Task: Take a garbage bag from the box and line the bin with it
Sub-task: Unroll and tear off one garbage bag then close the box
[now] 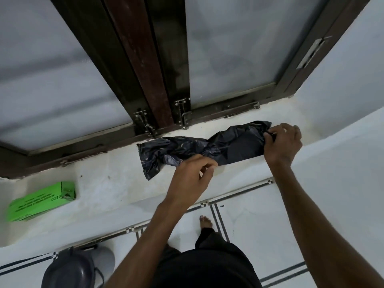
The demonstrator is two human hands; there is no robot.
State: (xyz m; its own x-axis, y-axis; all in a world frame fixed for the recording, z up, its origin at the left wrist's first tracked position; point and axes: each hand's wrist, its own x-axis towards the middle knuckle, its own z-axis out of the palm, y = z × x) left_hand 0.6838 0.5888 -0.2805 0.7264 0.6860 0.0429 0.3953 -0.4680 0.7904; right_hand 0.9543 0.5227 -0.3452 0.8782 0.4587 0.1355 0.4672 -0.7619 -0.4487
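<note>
White sill [108, 183] runs below a dark-framed window [158, 80] with frosted panes, and its latches sit just above the ledge. On the sill lies the black bag [207, 148], crumpled and stretched out lengthwise, its left end hanging a little over the ledge's front edge. My right hand [282, 142] pinches the bag's right end, fingers curled on the plastic. My left hand [191, 177] is at the bag's lower edge near its middle, fingers bent, thumb and forefinger close together; I cannot tell for sure whether they have plastic between them. The green box [41, 201] lies on its side at the sill's left end, well apart from the bag. Down on the tiled floor [259, 225], at the lower left, stands the grey bin [76, 269], with its dark lid in place. My bare foot [205, 222] shows on the tiles below the ledge.
</note>
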